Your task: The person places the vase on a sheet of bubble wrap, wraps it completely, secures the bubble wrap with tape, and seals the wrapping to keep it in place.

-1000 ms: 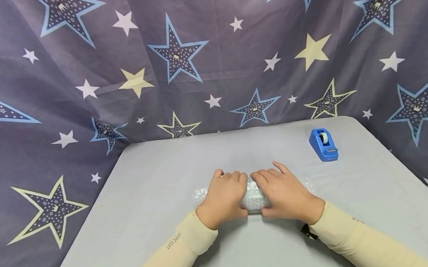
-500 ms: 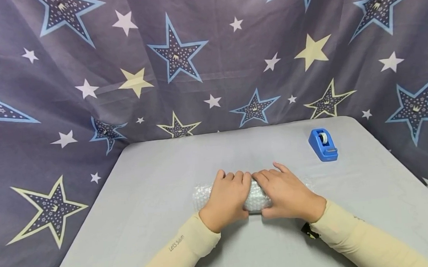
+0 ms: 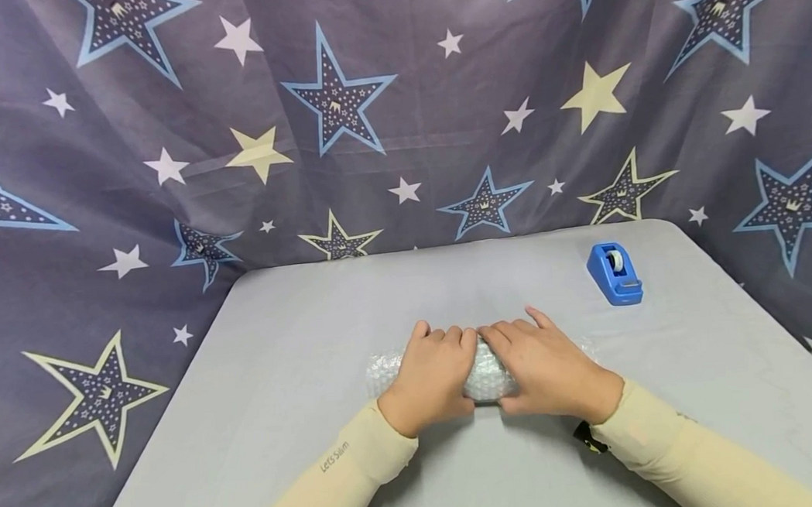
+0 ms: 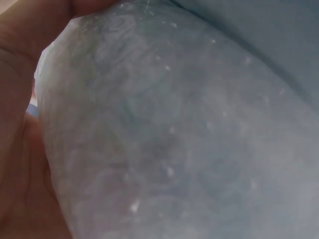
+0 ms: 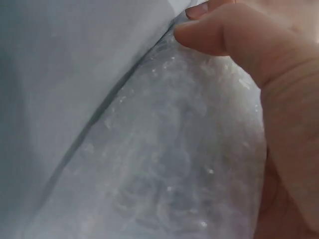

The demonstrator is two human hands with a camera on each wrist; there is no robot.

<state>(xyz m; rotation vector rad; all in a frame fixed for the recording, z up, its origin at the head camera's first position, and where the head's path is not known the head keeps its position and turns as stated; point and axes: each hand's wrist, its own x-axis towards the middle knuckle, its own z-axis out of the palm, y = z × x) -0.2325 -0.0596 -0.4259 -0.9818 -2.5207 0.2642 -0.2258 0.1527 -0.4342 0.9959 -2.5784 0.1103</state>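
Observation:
A roll of clear bubble wrap (image 3: 486, 373) lies crosswise on the grey table, its ends showing beyond both hands. The left hand (image 3: 433, 376) grips it left of the middle, fingers over the top and thumb on the near side. Close beside it, the right hand (image 3: 549, 369) holds the roll the same way, with its little finger lifted. In the left wrist view the bubble wrap (image 4: 164, 129) fills most of the picture. From the right wrist, the thumb (image 5: 239, 37) presses against the wrap. Whatever may be inside the roll is hidden.
A blue tape dispenser (image 3: 615, 274) with a tape roll stands at the back right of the table (image 3: 299, 330). A dark curtain (image 3: 398, 130) printed with stars hangs behind and along the sides.
The left hand has shifted slightly right along the roll, closer to the right hand. Since half a second ago both hands have stayed nearly still on the wrap.

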